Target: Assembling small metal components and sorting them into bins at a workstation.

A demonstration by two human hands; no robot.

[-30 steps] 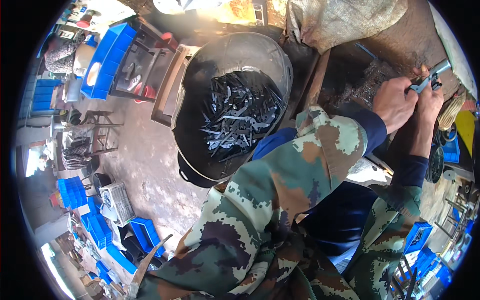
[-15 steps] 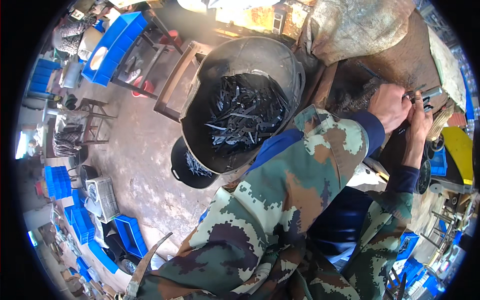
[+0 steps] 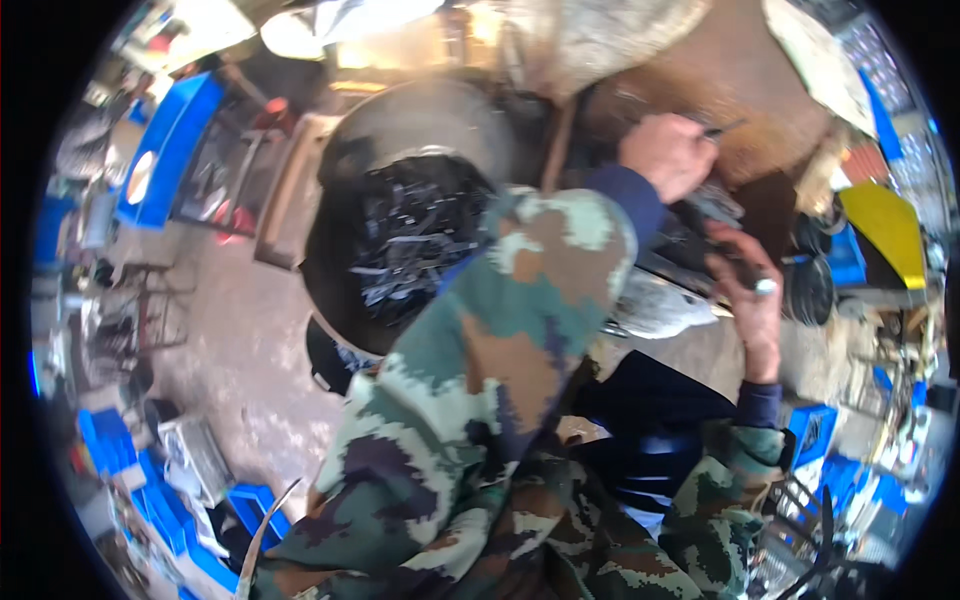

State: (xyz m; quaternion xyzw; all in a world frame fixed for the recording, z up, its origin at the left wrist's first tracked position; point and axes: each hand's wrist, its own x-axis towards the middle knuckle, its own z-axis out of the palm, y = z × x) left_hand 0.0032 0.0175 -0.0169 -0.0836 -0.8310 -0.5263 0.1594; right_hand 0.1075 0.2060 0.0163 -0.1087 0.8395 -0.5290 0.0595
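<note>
My left hand (image 3: 664,158) is closed, its fingers pinching a thin dark metal piece (image 3: 726,129) above the brown work surface. Closer to me, my right hand (image 3: 748,290) is wrapped round a dark rod-shaped tool (image 3: 742,264) with a shiny round end. Motion blur hides what kind of tool it is. Dark loose scraps (image 3: 690,225) lie on the bench between the two hands. Left of my left sleeve stands a large dark tub (image 3: 335,215), holding a heap of dark, narrow metal pieces (image 3: 415,230).
A smaller black bucket (image 3: 325,355) with metal pieces sits partly behind the tub. Stained cloth (image 3: 610,40) covers the bench's far side. A yellow panel (image 3: 885,232) stands at the right. Blue crates (image 3: 172,150) are at the left, near a wooden frame (image 3: 290,190).
My hands were together and have parted. The right hand has come down toward me with the tool; the left holds the thin piece farther off. The whole view has shifted.
</note>
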